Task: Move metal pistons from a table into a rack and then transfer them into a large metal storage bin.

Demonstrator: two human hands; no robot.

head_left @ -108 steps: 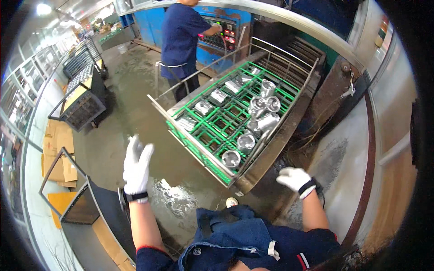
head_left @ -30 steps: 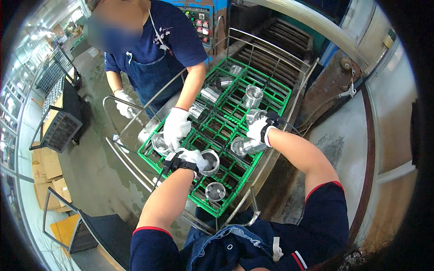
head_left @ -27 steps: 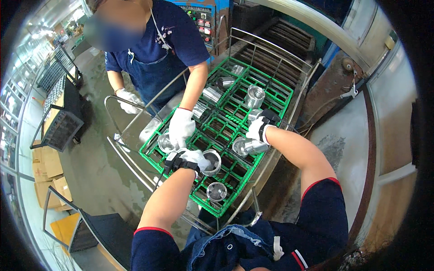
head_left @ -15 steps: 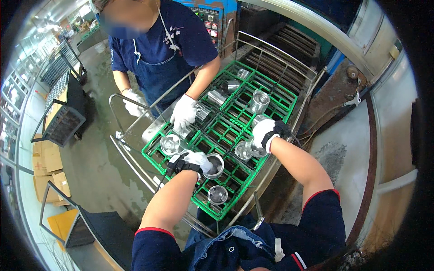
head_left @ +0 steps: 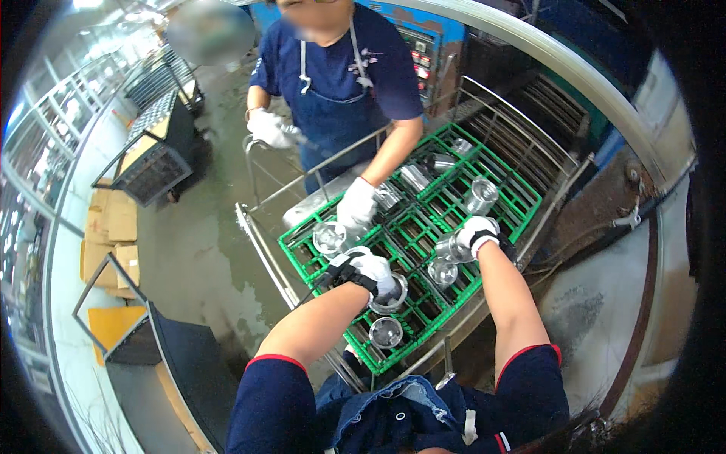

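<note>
A green plastic-coated wire rack (head_left: 366, 356) holds several clear glass cups, some upright and some lying on their sides. My left hand (head_left: 372, 271), in a white glove with a black wrist strap, is closed on the rim of a glass cup (head_left: 391, 304) in the near left part. At the right side, my right hand (head_left: 478, 229), gloved likewise, is closed around a tilted glass cup (head_left: 449, 247); its fingertips are partly hidden. Just below that stands another glass cup (head_left: 442, 273). An upright cup (head_left: 386, 333) sits in the nearest corner, apart from my hands.
Across the rack stands a co-worker in a denim apron (head_left: 340, 129), one gloved hand (head_left: 355, 206) at the cups, the other (head_left: 271, 130) raised near the metal rail (head_left: 310, 168). A dark slatted conveyor (head_left: 541, 125) lies behind. Carts (head_left: 155, 166) and cardboard boxes (head_left: 112, 216) stand left.
The whole view has turned, so the rack and the co-worker appear farther right. My left hand stays on its cup; my right hand remains among the cups on the right side.
</note>
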